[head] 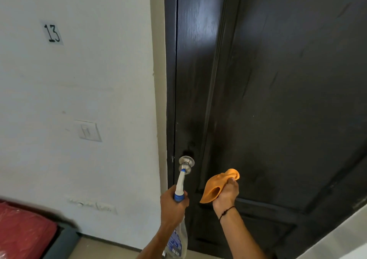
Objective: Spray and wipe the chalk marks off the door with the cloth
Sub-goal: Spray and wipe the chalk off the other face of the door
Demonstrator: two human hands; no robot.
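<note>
Bottle and cloth up at the dark door (278, 99)

My left hand (172, 209) has its fingers wrapped round the spray bottle (179, 187), nozzle by the knob (186, 162); my right hand (226, 195) bunches the orange cloth (215, 185) in curled fingers.

The door (278, 99) panel above my hands lay open to reach; only the knob (186, 162) jutted out at left.

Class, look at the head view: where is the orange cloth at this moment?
The orange cloth is low in the head view, bunched in the right hand, in front of the dark door and just right of the door knob.
</note>
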